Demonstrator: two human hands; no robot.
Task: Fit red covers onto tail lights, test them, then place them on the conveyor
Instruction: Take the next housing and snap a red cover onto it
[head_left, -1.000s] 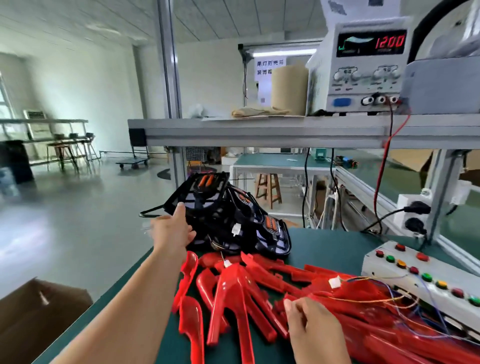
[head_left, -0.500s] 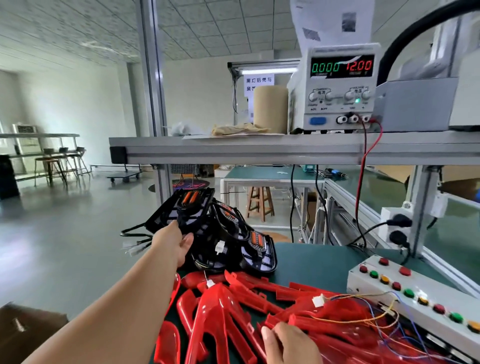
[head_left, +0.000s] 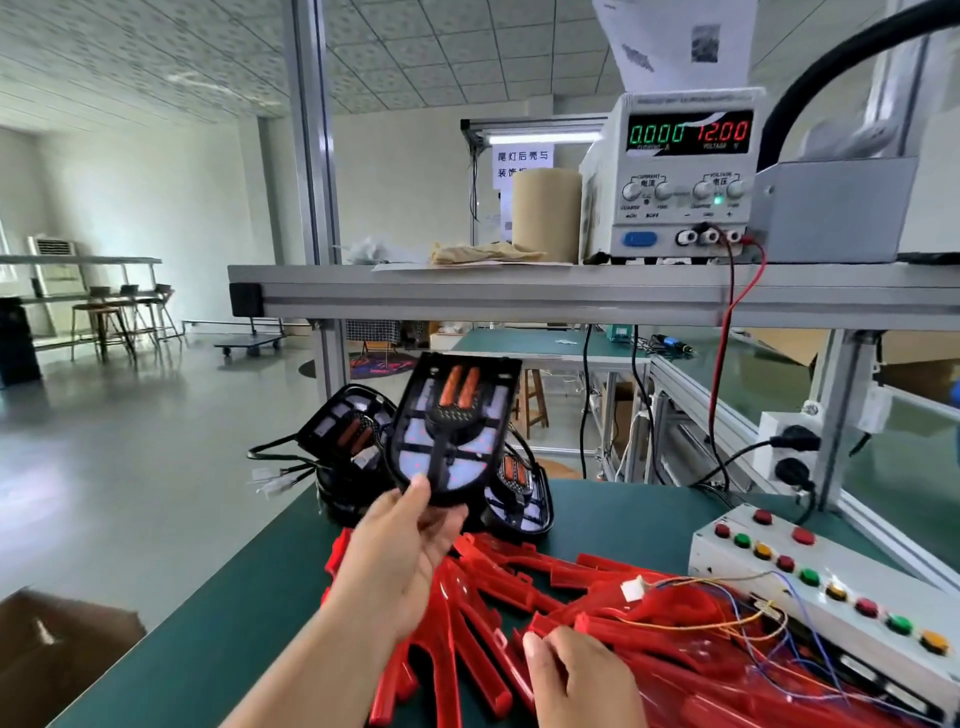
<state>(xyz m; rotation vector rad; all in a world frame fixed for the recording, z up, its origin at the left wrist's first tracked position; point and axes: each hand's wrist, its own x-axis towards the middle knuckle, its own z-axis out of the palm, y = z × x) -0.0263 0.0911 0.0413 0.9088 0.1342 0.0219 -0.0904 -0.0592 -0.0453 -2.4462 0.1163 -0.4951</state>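
The left hand (head_left: 400, 556) is pinching a light (head_left: 452, 426) by its rounded bottom edge, thumb in front and fingers (head_left: 444, 522) behind, holding it upright above the desk (head_left: 613, 514), face towards the person, likely ready for a cover. The right hand (head_left: 582, 680) is curling its fingers round a cover (head_left: 566, 621) in the red pile below.

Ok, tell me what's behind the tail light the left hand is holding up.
More black tail lights piled on the green bench, showing left and lower right. The held tail light covers the pile's middle.
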